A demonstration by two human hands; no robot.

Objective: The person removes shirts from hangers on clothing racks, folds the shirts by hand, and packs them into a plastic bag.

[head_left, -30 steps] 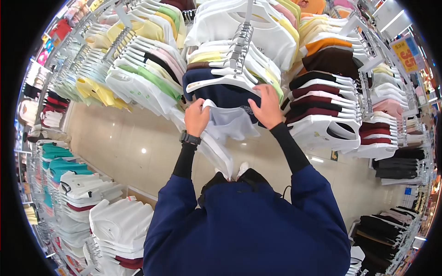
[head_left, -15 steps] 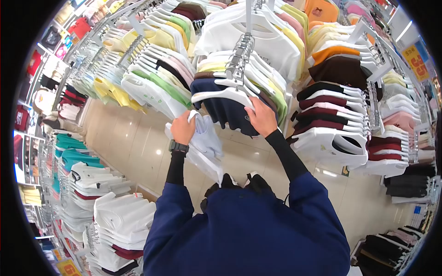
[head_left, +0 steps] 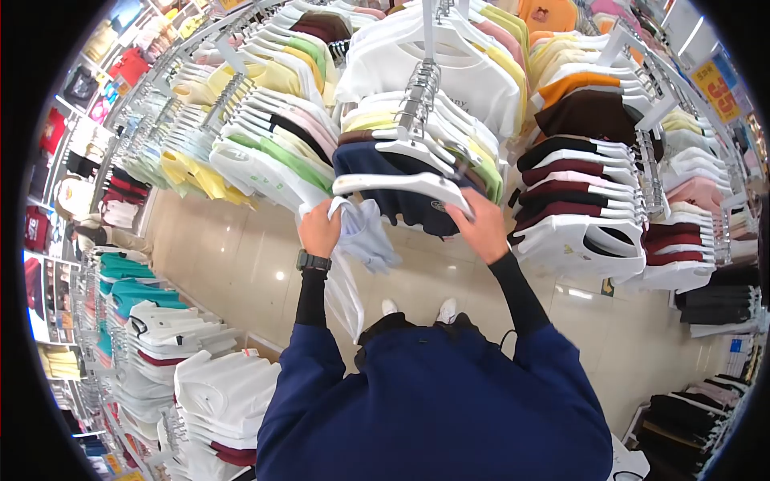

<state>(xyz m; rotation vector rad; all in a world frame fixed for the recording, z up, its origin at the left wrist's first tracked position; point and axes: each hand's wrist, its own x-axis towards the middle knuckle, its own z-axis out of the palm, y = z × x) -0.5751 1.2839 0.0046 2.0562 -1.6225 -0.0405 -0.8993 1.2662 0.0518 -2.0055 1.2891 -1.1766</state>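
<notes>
Head: right grip [head_left: 484, 228] pinches white hanger [head_left: 393, 182] by one end; left grip [head_left: 319, 231], seemingly, pale garment [head_left: 366, 240]; floor [head_left: 216, 248] opens leftward.

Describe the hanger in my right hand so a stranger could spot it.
Start at the clothes rack in the top middle, then find the navy shirt near its closest end. Just in front is a white hanger. Unlike its neighbours, your right hand grips one end.
</notes>
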